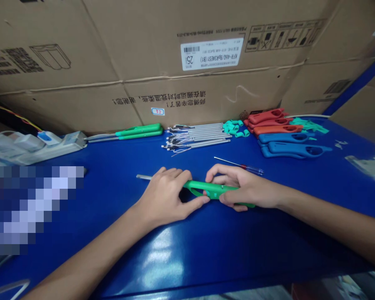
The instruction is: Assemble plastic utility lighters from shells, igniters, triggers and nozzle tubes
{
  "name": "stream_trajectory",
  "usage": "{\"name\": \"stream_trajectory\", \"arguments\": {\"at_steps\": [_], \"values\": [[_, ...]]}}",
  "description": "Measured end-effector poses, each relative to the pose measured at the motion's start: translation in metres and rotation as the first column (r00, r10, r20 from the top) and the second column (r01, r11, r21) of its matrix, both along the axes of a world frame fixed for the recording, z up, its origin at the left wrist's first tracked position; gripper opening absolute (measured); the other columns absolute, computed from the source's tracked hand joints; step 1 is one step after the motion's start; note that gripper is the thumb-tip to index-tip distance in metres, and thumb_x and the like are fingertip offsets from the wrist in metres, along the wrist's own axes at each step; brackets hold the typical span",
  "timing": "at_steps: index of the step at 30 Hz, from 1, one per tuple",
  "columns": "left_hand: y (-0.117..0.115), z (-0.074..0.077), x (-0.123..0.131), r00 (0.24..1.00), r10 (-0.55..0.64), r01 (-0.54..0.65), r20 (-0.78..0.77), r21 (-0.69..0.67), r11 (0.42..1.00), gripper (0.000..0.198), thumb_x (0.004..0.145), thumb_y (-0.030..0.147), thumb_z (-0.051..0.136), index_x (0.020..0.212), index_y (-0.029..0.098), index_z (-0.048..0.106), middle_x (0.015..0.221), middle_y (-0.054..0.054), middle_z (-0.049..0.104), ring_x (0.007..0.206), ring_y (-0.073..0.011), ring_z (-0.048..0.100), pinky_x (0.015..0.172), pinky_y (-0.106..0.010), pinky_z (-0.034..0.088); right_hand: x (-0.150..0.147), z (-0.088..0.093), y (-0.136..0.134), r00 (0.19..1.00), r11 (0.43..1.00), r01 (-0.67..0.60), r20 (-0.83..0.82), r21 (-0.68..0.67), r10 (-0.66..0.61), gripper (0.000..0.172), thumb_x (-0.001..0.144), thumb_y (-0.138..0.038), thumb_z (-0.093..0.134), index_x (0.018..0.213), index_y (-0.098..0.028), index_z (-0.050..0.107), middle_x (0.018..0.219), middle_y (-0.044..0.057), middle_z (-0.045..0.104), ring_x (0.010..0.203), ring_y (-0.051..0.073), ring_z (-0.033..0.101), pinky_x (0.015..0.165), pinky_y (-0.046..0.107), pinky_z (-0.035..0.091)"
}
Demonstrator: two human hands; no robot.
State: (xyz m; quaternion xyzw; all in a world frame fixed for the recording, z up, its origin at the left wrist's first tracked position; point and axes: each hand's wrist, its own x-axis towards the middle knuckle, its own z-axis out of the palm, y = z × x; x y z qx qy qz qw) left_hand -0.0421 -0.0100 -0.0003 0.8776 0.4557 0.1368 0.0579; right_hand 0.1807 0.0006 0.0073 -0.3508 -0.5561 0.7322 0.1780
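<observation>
A green long-nosed lighter [217, 188] lies across both hands above the blue table, its metal tube [143, 177] sticking out to the left. My left hand [167, 196] is wrapped round the trigger-loop end and the base of the tube, thumb along the lower edge. My right hand [242, 187] grips the handle's right part, with its fingers at the teal trigger [208, 193]. Just behind my right hand lies a screwdriver [250, 169] with a clear and red handle. What the left palm covers is hidden.
Behind the hands lie several metal tubes with wires [203, 132], teal triggers [237, 128], red casings [265, 118] and blue casings [295, 149]. Green lighters [140, 131] lie near a power strip [53, 148] at the left. A cardboard box [143, 54] walls the back.
</observation>
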Motion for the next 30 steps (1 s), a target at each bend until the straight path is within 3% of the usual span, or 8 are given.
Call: {"name": "stream_trajectory", "arguments": {"at_steps": [4,14,19,30], "values": [[0.0018,-0.0004,-0.0001,1.000,0.025,-0.025,-0.017,0.014,1.000,0.047,0.085,0.065,0.054,0.074,0.019,0.054,0.070,-0.002,0.063,0.069,-0.0221,0.060,0.068,-0.035,0.035,-0.0013,0.0002,-0.0012,1.000,0.999,0.023,0.010,0.043,-0.023,0.041,0.071,-0.010,0.064,0.109,-0.020,0.050,0.091,-0.001,0.059,0.050,0.003,0.053,0.038,0.014,0.039],[0.0003,0.0031,-0.0018,0.997,0.043,-0.043,-0.059,0.002,0.999,0.044,0.087,0.060,0.052,0.076,0.018,0.056,0.074,-0.004,0.067,0.069,-0.0232,0.061,0.066,-0.035,0.034,0.0014,-0.0065,0.0045,0.998,0.997,0.058,0.004,0.047,-0.058,0.043,0.071,-0.014,0.071,0.108,-0.020,0.049,0.084,-0.001,0.063,0.050,0.007,0.057,0.037,0.015,0.040],[0.0009,0.0036,-0.0021,0.998,0.041,-0.041,-0.050,0.001,0.999,0.042,0.087,0.059,0.053,0.077,0.018,0.057,0.075,-0.004,0.068,0.068,-0.0219,0.060,0.067,-0.035,0.034,0.0005,-0.0043,0.0026,0.999,0.997,0.037,0.022,0.064,-0.038,0.041,0.074,-0.013,0.068,0.111,-0.020,0.051,0.095,0.002,0.064,0.057,0.006,0.058,0.040,0.014,0.041],[0.0004,0.0005,0.0005,0.999,0.044,-0.044,-0.010,0.027,0.999,0.051,0.086,0.067,0.051,0.072,0.018,0.056,0.070,-0.003,0.066,0.065,-0.0201,0.060,0.064,-0.033,0.033,0.0025,-0.0011,0.0004,1.000,0.999,-0.008,0.023,0.044,0.007,0.032,0.077,-0.012,0.066,0.102,-0.021,0.049,0.094,-0.003,0.057,0.046,-0.001,0.043,0.040,0.012,0.037]]}}
